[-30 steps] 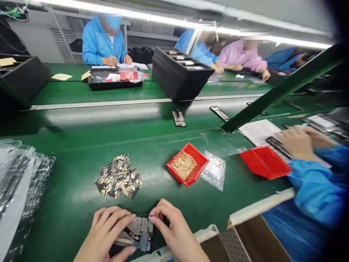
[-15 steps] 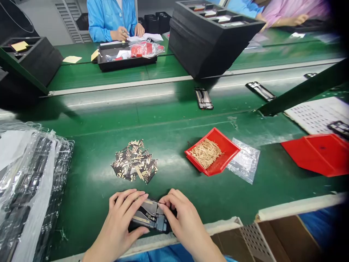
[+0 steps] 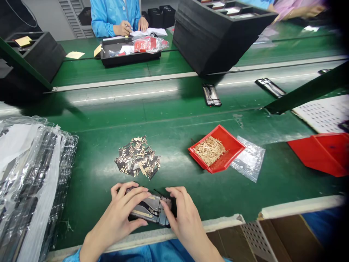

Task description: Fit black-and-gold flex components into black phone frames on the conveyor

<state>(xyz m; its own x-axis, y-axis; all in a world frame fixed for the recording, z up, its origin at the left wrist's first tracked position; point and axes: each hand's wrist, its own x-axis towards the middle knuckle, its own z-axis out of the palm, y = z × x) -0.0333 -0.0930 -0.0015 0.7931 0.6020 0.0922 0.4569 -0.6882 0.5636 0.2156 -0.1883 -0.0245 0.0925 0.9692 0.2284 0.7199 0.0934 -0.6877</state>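
Lower centre: my left hand (image 3: 120, 210) grips the phone-like frame (image 3: 149, 209), presumably steadying it; my right hand (image 3: 184, 214) touches its end, grip unclear.

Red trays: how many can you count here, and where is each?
2. The first red tray holds tan strips, right of the dark-and-gold pile; the second red tray is cut off by the right edge.

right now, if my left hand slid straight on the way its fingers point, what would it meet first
Beyond the device it holds, your left hand would probably meet your right hand first; relative height is unclear.
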